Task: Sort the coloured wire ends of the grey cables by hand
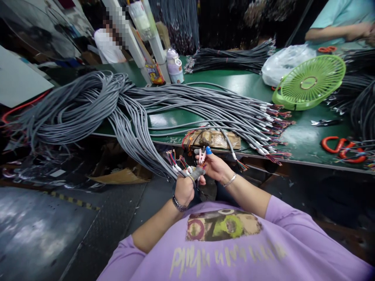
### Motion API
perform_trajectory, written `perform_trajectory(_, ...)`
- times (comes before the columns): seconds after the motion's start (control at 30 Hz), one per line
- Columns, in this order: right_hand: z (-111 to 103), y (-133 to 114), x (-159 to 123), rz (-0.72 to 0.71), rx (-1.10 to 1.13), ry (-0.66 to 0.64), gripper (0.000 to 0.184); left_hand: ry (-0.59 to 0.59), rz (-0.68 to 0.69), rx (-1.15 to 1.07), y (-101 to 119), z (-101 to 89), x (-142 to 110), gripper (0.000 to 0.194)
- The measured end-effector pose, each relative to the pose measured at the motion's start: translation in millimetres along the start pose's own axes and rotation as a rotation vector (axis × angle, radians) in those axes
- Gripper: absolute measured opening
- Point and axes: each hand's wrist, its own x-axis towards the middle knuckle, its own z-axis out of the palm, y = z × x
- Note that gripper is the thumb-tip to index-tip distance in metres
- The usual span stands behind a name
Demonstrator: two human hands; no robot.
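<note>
Pale glare marks the green table amid dim, edge-stretched surroundings.

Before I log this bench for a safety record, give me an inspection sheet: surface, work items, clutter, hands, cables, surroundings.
Surface: green table, with grey cables laid across it.
Work items: coloured wire ends at the hands.
Clutter: green fan, plastic bag and metal-tipped hand tool toward the right; lidded bottle at the back.
Hands: left hand closed around some grey cables near their ends; right hand at the wire ends, exact grip hard to tell.
Cables: grey ones looped at the left, others spread rightward; black bundle behind.
Surroundings: person in white at rear left, person in light blue at rear right.
</note>
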Motion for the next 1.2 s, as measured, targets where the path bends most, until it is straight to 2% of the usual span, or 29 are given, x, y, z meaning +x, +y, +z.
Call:
perform_trajectory(0.17, 1.5, 6.1, 2.9, -0.044, 0.025, 0.064, 0.036, 0.008, -0.001, 0.048, -3.9, 1.9, 2.5, 0.029)
perform_trajectory(0.4, -3.0, 4.9, -5.2, -0.027, 0.011, -0.015, 0.049, -0.023, 0.004, 0.028, -1.7, -3.9, -5.0, 0.026)
perform_trajectory(0.63, -8.9, -2.4, -5.3, -0.052, -0.083, -0.005, 0.028, 0.031, 0.059, -0.052, -0.6, -4.6, -10.5, 0.020)
perform_trajectory(0.9, -6.7, -3.8, -7.7, 0.016, -0.095, 0.023, 0.032, 0.041, 0.147, -0.069, -0.8, -3.9, -15.6, 0.018)
perform_trajectory(1.2, -3.8, -1.0, -4.5, 0.011, -0.009, 0.013, 0.030, 0.075, 0.094, -0.026, -9.8, 2.6, -0.3, 0.021)
